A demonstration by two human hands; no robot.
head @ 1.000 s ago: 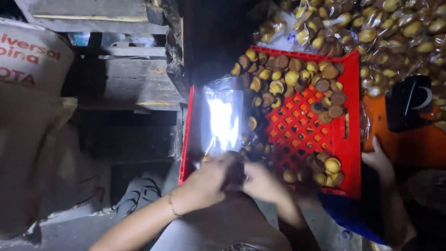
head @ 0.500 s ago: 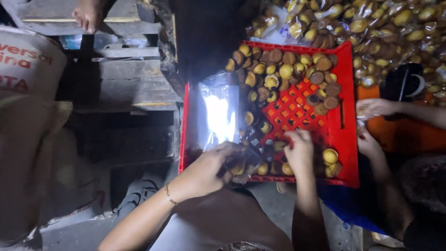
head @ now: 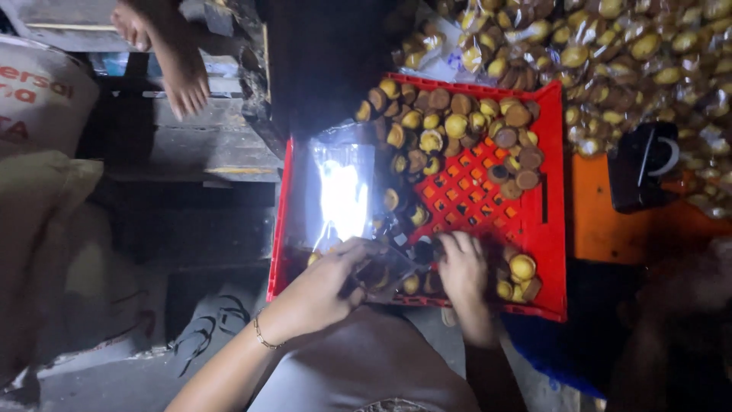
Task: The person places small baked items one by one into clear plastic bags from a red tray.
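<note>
A red plastic crate [head: 550, 229] holds many small round yellow and brown pastries [head: 457, 122]. Clear plastic bags [head: 339, 194] lie shining on the crate's left side. My left hand [head: 324, 286] grips the mouth of a small clear bag [head: 385, 271] at the crate's near edge. My right hand [head: 461, 271] is beside it, fingers down among the pastries and touching the bag's opening. What its fingers hold is hidden.
Filled bags of pastries [head: 610, 61] are piled at the top right. A black tool [head: 644, 164] rests on an orange surface [head: 610, 229]. Another person's feet [head: 179, 65] stand on wooden steps [head: 194, 137] at upper left. Sacks [head: 38, 99] lie left; sandals [head: 202, 336] sit below.
My right hand has come back from the crate's middle to the bag's mouth. Another person's hand at the right has left the view. The feet at top left have moved further in.
</note>
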